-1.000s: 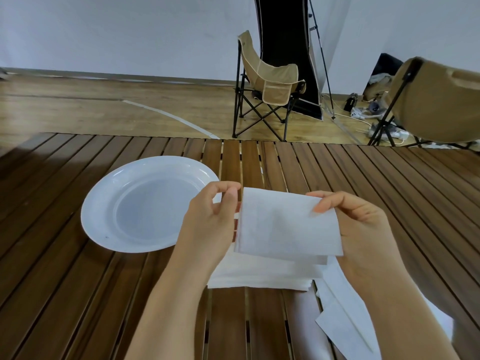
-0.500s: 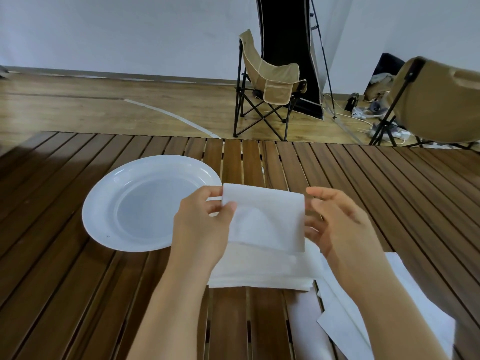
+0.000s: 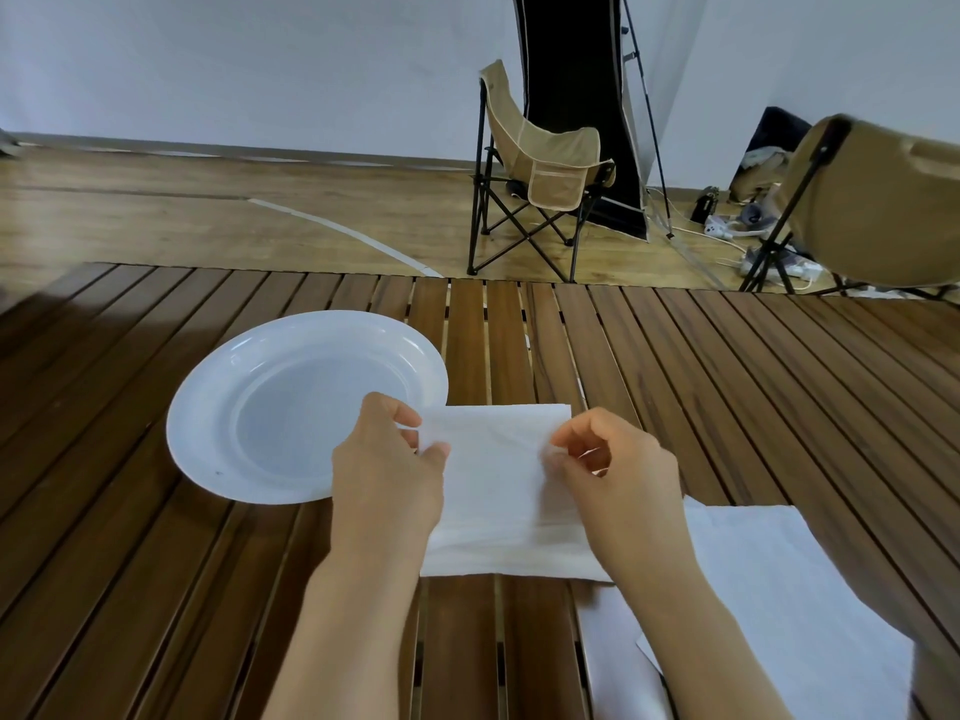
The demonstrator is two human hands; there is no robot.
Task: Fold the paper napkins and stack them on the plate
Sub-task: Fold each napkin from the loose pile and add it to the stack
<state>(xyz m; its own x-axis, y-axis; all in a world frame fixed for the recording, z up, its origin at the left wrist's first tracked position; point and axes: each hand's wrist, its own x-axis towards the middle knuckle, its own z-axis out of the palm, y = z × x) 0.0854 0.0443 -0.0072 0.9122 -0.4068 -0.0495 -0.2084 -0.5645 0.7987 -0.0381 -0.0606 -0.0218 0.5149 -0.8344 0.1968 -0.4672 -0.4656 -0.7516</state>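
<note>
At the left, a white plate (image 3: 306, 407) sits on the slatted wooden table (image 3: 727, 366) with nothing in it, close beside the hands, probably so each folded napkin can be dropped in with a short reach. Just right of it, the left hand (image 3: 387, 470) overlaps the plate's near rim and pinches the left edge of a napkin (image 3: 493, 459) between thumb and curled fingers (image 3: 408, 415). The napkin is held in the middle of the view, its upper part lifted and doubled over, its lower part lying on the table; gripping both side edges keeps the thin paper taut and the edges lined up for a neat crease. The right hand (image 3: 618, 475) pinches the right edge with thumb and forefinger, the other fingers bent loosely behind. The fold looks partly made, not yet pressed flat. Farther right and nearer the person, more unfolded napkins (image 3: 769, 574) lie spread on the table, within reach for later turns. Beyond the table stand two folding chairs (image 3: 545, 174).
</note>
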